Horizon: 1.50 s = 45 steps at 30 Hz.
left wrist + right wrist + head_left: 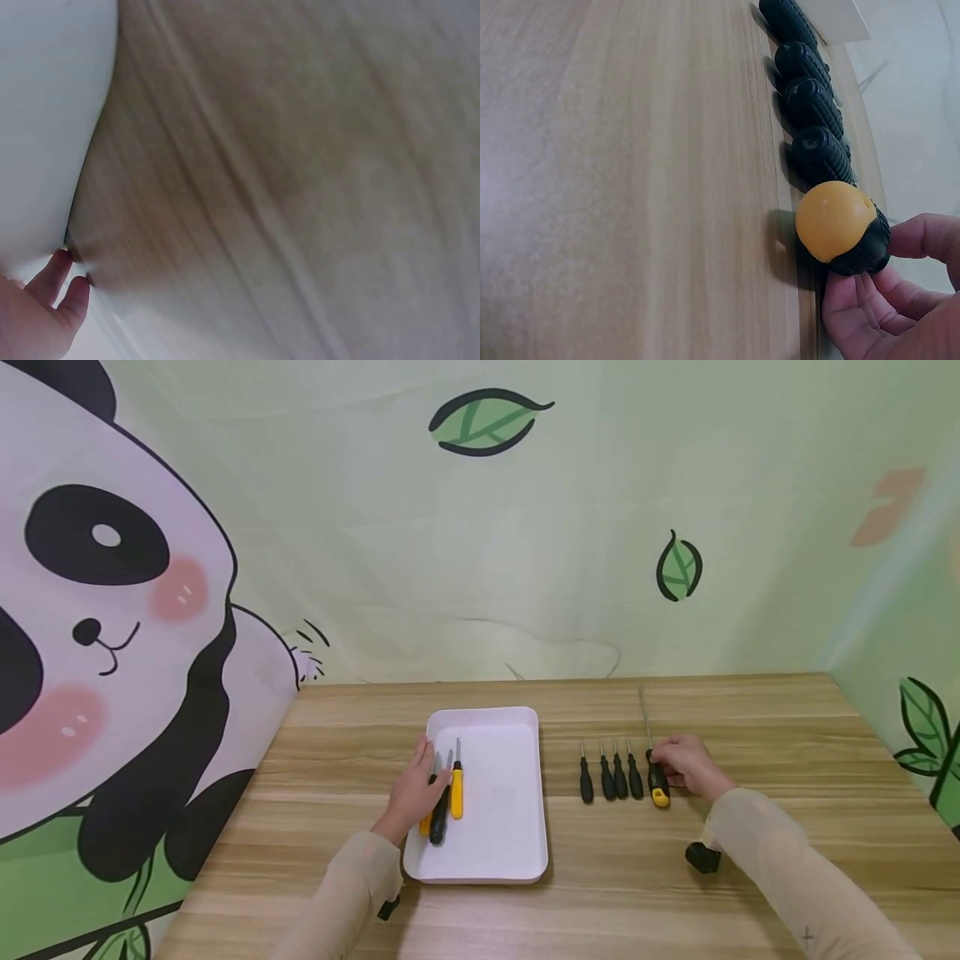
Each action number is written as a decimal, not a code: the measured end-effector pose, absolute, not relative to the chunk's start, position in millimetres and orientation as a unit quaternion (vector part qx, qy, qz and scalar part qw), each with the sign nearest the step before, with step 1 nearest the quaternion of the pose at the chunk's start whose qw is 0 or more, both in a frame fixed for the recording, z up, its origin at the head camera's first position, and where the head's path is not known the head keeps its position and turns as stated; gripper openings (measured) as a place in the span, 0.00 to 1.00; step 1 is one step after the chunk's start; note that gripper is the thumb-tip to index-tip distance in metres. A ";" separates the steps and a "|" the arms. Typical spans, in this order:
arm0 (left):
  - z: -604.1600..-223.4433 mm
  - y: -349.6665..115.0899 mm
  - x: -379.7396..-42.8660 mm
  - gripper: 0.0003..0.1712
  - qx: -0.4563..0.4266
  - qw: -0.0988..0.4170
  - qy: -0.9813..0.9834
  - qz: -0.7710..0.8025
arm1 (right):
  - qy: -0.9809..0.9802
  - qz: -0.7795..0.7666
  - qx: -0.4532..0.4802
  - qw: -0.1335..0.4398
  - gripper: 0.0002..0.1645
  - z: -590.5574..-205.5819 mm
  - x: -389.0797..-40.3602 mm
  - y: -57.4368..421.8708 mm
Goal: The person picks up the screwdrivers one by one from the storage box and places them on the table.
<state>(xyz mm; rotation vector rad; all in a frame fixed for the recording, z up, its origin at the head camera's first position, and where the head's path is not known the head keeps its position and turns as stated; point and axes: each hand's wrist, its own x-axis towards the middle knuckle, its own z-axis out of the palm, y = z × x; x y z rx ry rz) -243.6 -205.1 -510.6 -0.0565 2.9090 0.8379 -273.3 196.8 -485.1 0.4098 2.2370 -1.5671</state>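
My right hand [692, 764] pinches the handle of a long screwdriver [658, 783], black with a yellow end, between thumb and fingers. Its shaft points toward the wall, and the handle is close over the table in the right wrist view. Just left of it, several small black screwdrivers [618, 778] lie in a row, tips away from me. My left hand [412, 789] rests at the left rim of a white tray [495, 860], fingers extended along the side. Inside, next to the thumb, lie a black screwdriver [439, 822] and a yellow-handled one [457, 795]; another yellow handle is partly hidden.
The wooden table [600, 910] meets a printed fabric wall [360, 527] at the back, with another such panel on the right. Black wrist devices [702, 857] hang below both sleeves.
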 end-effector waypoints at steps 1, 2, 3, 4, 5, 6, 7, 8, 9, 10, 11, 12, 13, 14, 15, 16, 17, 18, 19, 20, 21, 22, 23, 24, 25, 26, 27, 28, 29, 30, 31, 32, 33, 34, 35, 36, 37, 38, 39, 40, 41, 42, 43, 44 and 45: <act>-510.5 -205.1 -243.5 0.40 -0.018 0.055 0.960 0.275 | 0.796 -0.556 0.147 0.190 0.23 -485.2 -273.7 196.6; -510.3 -205.0 -243.3 0.40 -0.017 0.054 0.960 0.275 | 0.796 -0.555 0.147 0.191 0.24 -485.2 -274.0 196.4; -510.2 -205.0 -243.1 0.40 -0.017 0.053 0.960 0.275 | 0.797 -0.553 0.148 0.192 0.24 -485.4 -274.4 196.2; -510.4 -205.0 -243.1 0.40 -0.015 0.051 0.960 0.274 | 0.797 -0.552 0.149 0.192 0.25 -485.4 -274.7 195.8; -510.8 -205.1 -243.1 0.40 -0.015 0.050 0.961 0.272 | 0.798 -0.550 0.151 0.193 0.25 -485.1 -275.0 195.5; -511.2 -205.1 -243.2 0.40 -0.015 0.050 0.961 0.270 | 0.799 -0.550 0.150 0.194 0.24 -484.9 -275.0 195.2; -511.5 -205.3 -243.4 0.40 -0.016 0.050 0.962 0.269 | 0.799 -0.549 0.150 0.194 0.24 -484.8 -275.3 194.9; -512.0 -205.3 -243.5 0.40 -0.016 0.050 0.962 0.269 | 0.800 -0.547 0.151 0.195 0.23 -484.6 -275.7 194.7; -512.4 -205.3 -243.7 0.40 -0.016 0.050 0.962 0.269 | 0.800 -0.546 0.151 0.195 0.23 -484.4 -276.0 194.5; -512.7 -205.3 -243.8 0.40 -0.015 0.050 0.962 0.269 | 0.801 -0.545 0.152 0.196 0.22 -484.2 -276.4 194.3; -512.8 -205.3 -244.0 0.40 -0.017 0.051 0.962 0.269 | 0.801 -0.544 0.152 0.196 0.22 -483.9 -276.7 194.2; -512.7 -205.2 -244.0 0.40 -0.016 0.051 0.961 0.270 | 0.801 -0.543 0.153 0.197 0.22 -483.8 -277.1 194.1; -512.6 -205.1 -244.0 0.40 -0.015 0.050 0.961 0.271 | 0.802 -0.542 0.155 0.198 0.22 -483.5 -277.5 194.2; -512.3 -205.0 -243.9 0.40 -0.015 0.050 0.961 0.271 | 0.802 -0.541 0.155 0.199 0.23 -483.2 -277.5 194.2; -512.0 -204.9 -243.8 0.40 -0.015 0.050 0.961 0.272 | 0.802 -0.541 0.155 0.200 0.23 -482.8 -277.5 194.4; -511.7 -204.9 -243.7 0.40 -0.015 0.050 0.961 0.272 | 0.802 -0.540 0.155 0.201 0.24 -482.5 -277.4 194.7; -511.5 -205.1 -243.5 0.40 -0.015 0.050 0.961 0.271 | 0.802 -0.540 0.154 0.204 0.25 -482.1 -277.2 195.0; -511.4 -205.1 -243.4 0.40 -0.015 0.049 0.961 0.271 | 0.802 -0.540 0.153 0.205 0.26 -481.9 -277.2 195.6; -511.5 -205.2 -243.3 0.40 -0.016 0.049 0.961 0.271 | 0.803 -0.538 0.151 0.208 0.26 -481.5 -277.0 196.2; -511.8 -205.3 -243.4 0.40 -0.016 0.049 0.961 0.270 | 0.803 -0.538 0.148 0.211 0.27 -481.1 -276.7 196.9; -512.1 -205.3 -243.5 0.40 -0.015 0.048 0.962 0.270 | 0.803 -0.537 0.147 0.214 0.28 -481.0 -276.8 197.8; -512.5 -205.4 -243.5 0.40 -0.015 0.047 0.962 0.270 | 0.803 -0.536 0.144 0.216 0.29 -480.8 -276.8 198.8; -512.8 -205.5 -243.5 0.40 -0.014 0.046 0.962 0.269 | 0.803 -0.535 0.145 0.219 0.29 -480.4 -276.8 199.6; -513.0 -205.5 -243.5 0.40 -0.014 0.046 0.962 0.269 | 0.803 -0.535 0.144 0.221 0.30 -480.4 -276.8 200.6; -513.2 -205.7 -243.5 0.40 -0.013 0.045 0.962 0.268 | 0.803 -0.535 0.143 0.222 0.30 -480.3 -276.8 201.4; -513.2 -205.8 -243.5 0.40 -0.012 0.044 0.962 0.268 | 0.802 -0.535 0.142 0.223 0.30 -480.2 -276.7 202.1; -513.1 -205.8 -243.4 0.40 -0.012 0.043 0.962 0.268 | 0.802 -0.535 0.144 0.224 0.30 -480.2 -276.6 202.7; -513.0 -205.8 -243.3 0.40 -0.012 0.043 0.962 0.268 | 0.802 -0.535 0.144 0.224 0.29 -480.2 -276.4 203.2; -512.8 -205.8 -243.3 0.40 -0.010 0.042 0.962 0.268 | 0.801 -0.536 0.147 0.224 0.29 -480.2 -276.3 203.5; -512.7 -205.7 -243.3 0.39 -0.009 0.040 0.963 0.268 | 0.800 -0.536 0.147 0.225 0.29 -480.5 -276.4 203.9; -512.8 -205.7 -243.2 0.39 -0.008 0.040 0.963 0.267 | 0.799 -0.537 0.149 0.225 0.29 -480.4 -276.3 203.9; -512.7 -205.6 -243.0 0.39 -0.007 0.039 0.963 0.268 | 0.799 -0.537 0.151 0.225 0.29 -480.3 -276.2 203.9; -512.7 -205.7 -242.8 0.39 -0.005 0.038 0.963 0.268 | 0.798 -0.538 0.152 0.225 0.29 -480.2 -276.3 204.0; -512.7 -205.7 -242.8 0.39 -0.004 0.038 0.963 0.267 | 0.797 -0.539 0.154 0.225 0.29 -480.4 -276.6 204.1; -512.8 -205.7 -242.8 0.39 -0.005 0.038 0.963 0.267 | 0.796 -0.540 0.155 0.225 0.29 -480.2 -276.7 204.1; -512.8 -205.7 -242.9 0.39 -0.006 0.039 0.963 0.267 | 0.795 -0.540 0.156 0.226 0.29 -480.1 -276.8 204.1; -513.0 -205.7 -242.9 0.39 -0.008 0.041 0.962 0.268 | 0.796 -0.541 0.155 0.226 0.29 -480.0 -276.8 204.1; -513.1 -205.9 -242.8 0.39 -0.008 0.041 0.962 0.270 | 0.796 -0.540 0.153 0.226 0.29 -479.9 -276.6 204.1; -513.5 -205.9 -243.0 0.39 -0.011 0.042 0.962 0.270 | 0.795 -0.541 0.155 0.227 0.28 -479.8 -276.5 204.1; -513.7 -205.9 -243.2 0.39 -0.013 0.044 0.962 0.271 | 0.795 -0.541 0.154 0.227 0.28 -480.1 -276.4 204.1; -513.9 -206.0 -243.2 0.39 -0.014 0.044 0.961 0.271 | 0.795 -0.541 0.155 0.227 0.28 -480.2 -276.2 204.0; -514.2 -206.1 -243.2 0.39 -0.014 0.045 0.961 0.272 | 0.795 -0.540 0.156 0.227 0.28 -480.2 -276.0 203.9; -514.5 -206.1 -243.2 0.40 -0.014 0.045 0.961 0.272 | 0.795 -0.540 0.156 0.227 0.28 -480.5 -276.0 203.9; -514.6 -206.1 -243.3 0.40 -0.014 0.046 0.961 0.271 | 0.795 -0.540 0.157 0.227 0.27 -480.7 -276.1 203.9; -514.7 -206.1 -243.3 0.39 -0.016 0.046 0.961 0.271 | 0.795 -0.540 0.159 0.226 0.27 -480.8 -276.1 203.9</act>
